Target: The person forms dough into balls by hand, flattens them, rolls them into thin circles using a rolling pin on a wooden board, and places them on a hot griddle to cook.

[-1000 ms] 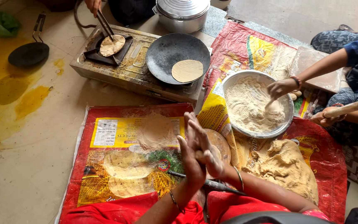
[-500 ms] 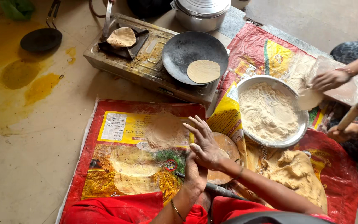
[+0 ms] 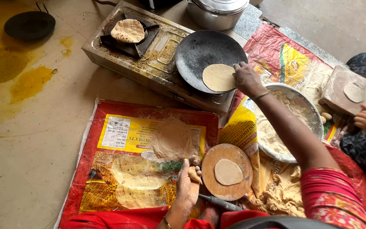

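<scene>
A: Fingers of the right hand?
B: Slightly spread, tips touching the edge of the raw flatbread lying in the dark pan on the stove; no full grasp visible.
A: Left hand?
B: Curled loosely around a small lump of dough, just beside the round wooden board, which carries a rolled dough disc.
A: Other items?
B: A browned flatbread sits on the far burner; a flour bowl stands right of the board.
</scene>
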